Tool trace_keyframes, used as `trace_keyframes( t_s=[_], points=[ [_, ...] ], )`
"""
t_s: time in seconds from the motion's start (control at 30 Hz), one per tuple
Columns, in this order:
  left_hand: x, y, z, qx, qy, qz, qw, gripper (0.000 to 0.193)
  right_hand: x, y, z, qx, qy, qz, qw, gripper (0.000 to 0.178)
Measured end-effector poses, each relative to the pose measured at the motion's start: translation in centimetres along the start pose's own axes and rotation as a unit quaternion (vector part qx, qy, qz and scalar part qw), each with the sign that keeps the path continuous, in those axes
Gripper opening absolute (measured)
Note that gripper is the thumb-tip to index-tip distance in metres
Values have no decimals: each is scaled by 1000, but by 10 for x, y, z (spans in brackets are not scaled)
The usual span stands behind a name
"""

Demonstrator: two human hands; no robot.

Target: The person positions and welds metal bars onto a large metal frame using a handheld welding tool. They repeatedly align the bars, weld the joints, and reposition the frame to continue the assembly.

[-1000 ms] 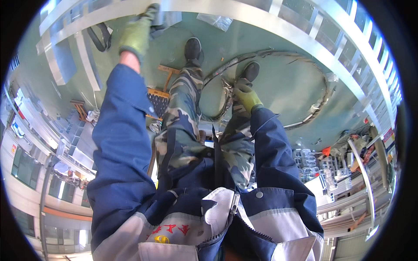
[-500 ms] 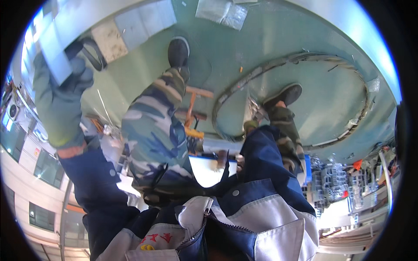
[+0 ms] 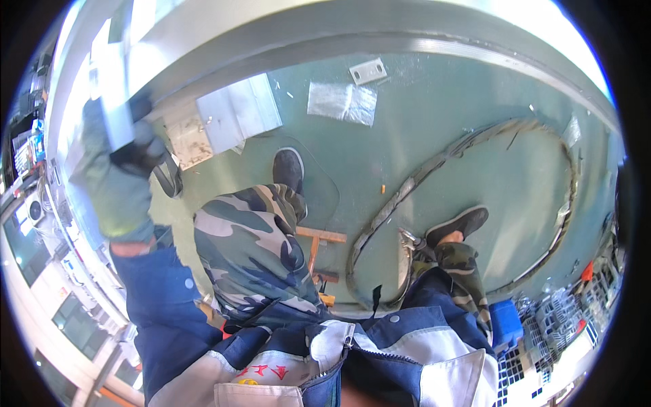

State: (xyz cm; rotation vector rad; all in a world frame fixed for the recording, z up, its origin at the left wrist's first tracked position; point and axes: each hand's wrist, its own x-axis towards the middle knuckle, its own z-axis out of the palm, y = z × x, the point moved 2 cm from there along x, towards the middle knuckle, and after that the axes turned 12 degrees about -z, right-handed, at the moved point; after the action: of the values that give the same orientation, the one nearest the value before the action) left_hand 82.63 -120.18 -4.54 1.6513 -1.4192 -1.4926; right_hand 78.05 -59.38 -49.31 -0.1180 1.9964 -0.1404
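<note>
My left hand (image 3: 125,166), in a grey-green glove, is raised at the left, closed round a flat, shiny, pale strip (image 3: 116,112). Motion blurs it, and its full shape does not show. A black strap loop (image 3: 168,178) hangs or lies beside this hand; I cannot tell whether it is held. My right hand (image 3: 424,254), gloved and mostly hidden by the sleeve, is low by my right shoe. A shiny metal tool (image 3: 409,239) juts from its fingers; its kind is unclear. Around that hand and shoe lies a large wrapped hoop (image 3: 400,200) on the floor.
Pale flat plates (image 3: 237,112) lie on the green floor beyond my left shoe. Farther off are a clear plastic bag (image 3: 342,103) and a white bracket with holes (image 3: 368,71). An orange-brown frame (image 3: 315,247) stands between my legs. A long metal ledge (image 3: 420,44) curves along the far side.
The view has tilted up, showing more floor and the far ledge. My left hand still holds the strip and sits lower in the picture. My right hand remains low with the metal tool.
</note>
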Motion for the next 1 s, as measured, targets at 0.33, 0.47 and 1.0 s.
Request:
trace_keyframes(
  t_s=[0.33,0.47,1.0],
  points=[
    [18,-44,-29,-114,-150,-50,981,59,-97,-77,-87,126,137,-150,971,46],
    [-16,-51,-17,-198,-196,-84,957,58,-98,-72,-160,94,185,-113,972,61],
    [-73,-93,-58,-221,-298,-84,925,53,-417,-82,-599,16,701,-225,676,35]
  ],
)
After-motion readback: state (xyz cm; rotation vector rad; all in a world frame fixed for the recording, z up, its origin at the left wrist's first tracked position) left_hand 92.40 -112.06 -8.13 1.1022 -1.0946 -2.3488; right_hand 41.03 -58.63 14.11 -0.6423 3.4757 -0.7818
